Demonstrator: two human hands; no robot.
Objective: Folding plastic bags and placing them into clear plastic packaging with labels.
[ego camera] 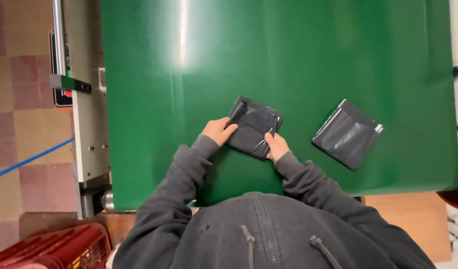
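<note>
A: What does each hand hold?

B: The left hand point(219, 131) and right hand point(276, 146) grip opposite edges of one folded dark bag point(252, 126), fingers closed on it, thumbs on top. It lies flat on the green belt point(154, 89), just ahead of the person's hooded top point(259, 229).

A: And the second item?

B: A second bag point(347, 133), folded into a flat packet, rests apart to the right, near the belt's edge, untouched.

A: How far along does the work appear?

B: By judgement, one packet is finished and set aside; the held one looks nearly folded, being pressed square. A red crate point(54, 249) stands at lower left, beside the grey frame point(87, 114); no unfolded bags show.
</note>
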